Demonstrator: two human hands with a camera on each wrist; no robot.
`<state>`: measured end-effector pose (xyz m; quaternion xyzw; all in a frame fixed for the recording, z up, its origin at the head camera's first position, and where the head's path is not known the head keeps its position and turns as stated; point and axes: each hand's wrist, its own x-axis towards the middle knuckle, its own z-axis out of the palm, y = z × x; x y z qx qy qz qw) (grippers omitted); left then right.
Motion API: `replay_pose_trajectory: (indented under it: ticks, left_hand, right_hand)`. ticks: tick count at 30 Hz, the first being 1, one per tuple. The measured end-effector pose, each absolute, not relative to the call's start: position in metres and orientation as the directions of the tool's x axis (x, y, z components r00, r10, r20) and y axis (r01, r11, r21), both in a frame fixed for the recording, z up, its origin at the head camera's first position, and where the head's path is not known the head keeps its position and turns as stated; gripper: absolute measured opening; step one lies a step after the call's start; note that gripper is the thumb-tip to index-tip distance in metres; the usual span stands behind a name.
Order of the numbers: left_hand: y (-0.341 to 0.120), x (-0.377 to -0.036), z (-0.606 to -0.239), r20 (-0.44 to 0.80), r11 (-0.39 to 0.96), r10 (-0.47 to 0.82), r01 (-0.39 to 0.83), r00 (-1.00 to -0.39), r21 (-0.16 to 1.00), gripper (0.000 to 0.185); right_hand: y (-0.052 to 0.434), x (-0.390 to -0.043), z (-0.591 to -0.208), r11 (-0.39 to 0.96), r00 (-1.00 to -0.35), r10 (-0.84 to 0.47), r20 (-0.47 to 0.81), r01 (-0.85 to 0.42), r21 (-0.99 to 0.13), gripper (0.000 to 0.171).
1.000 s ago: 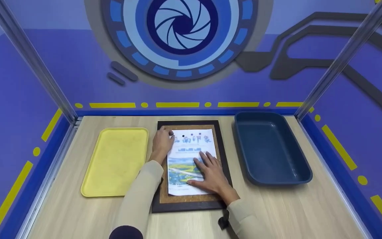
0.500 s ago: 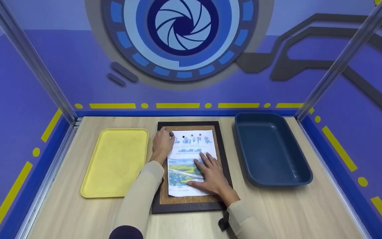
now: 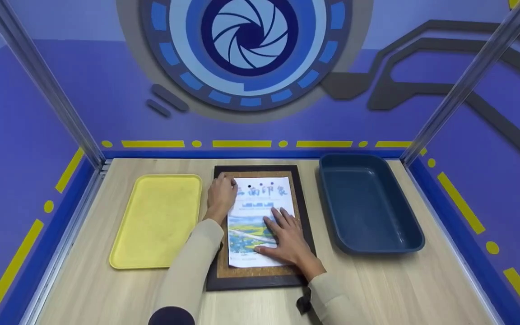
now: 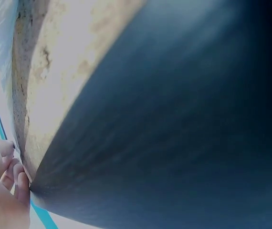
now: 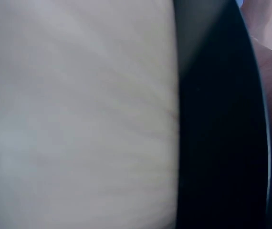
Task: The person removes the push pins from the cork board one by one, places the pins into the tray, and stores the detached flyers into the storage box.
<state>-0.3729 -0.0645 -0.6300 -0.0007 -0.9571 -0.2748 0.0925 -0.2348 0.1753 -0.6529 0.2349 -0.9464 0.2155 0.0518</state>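
Observation:
A printed paper poster [image 3: 253,234] with a blue title and a painted landscape lies on a cork board [image 3: 260,272] in a black frame [image 3: 255,283]. At its top left corner is my left hand [image 3: 222,192], its fingers curled against the paper's edge. In the left wrist view, the left fingertips [image 4: 19,179] meet right at that edge; I cannot tell whether they pinch anything. My right hand [image 3: 285,234] is spread out and rests on the poster's lower right. Several small dark dots [image 3: 261,184] cross the top of the sheet.
A shallow yellow tray [image 3: 158,221] lies left of the board. To the right stands a deep dark blue bin [image 3: 373,207]. Blue panels [image 3: 260,126] with metal corner posts enclose the wooden table [image 3: 359,293] at the back and sides.

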Motion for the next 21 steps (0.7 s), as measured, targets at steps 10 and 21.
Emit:
replay_pose_trajectory:
  ticks: [10, 21]
  left_hand:
    - [-0.0669, -0.3727, -0.6299, 0.207, 0.838, -0.032, 0.086, -0.978, 0.540, 0.009]
    - [-0.0670, -0.3756, -0.6298, 0.185, 0.859, -0.024, 0.075, -0.983, 0.506, 0.013]
  right_hand:
    - [0.1747, -0.2343, -0.6528, 0.803, -0.894, -0.414, 0.171, -0.447, -0.394, 0.099]
    - [0.1751, -0.2351, -0.6535, 0.804, -0.893, -0.415, 0.175, -0.450, -0.389, 0.100]
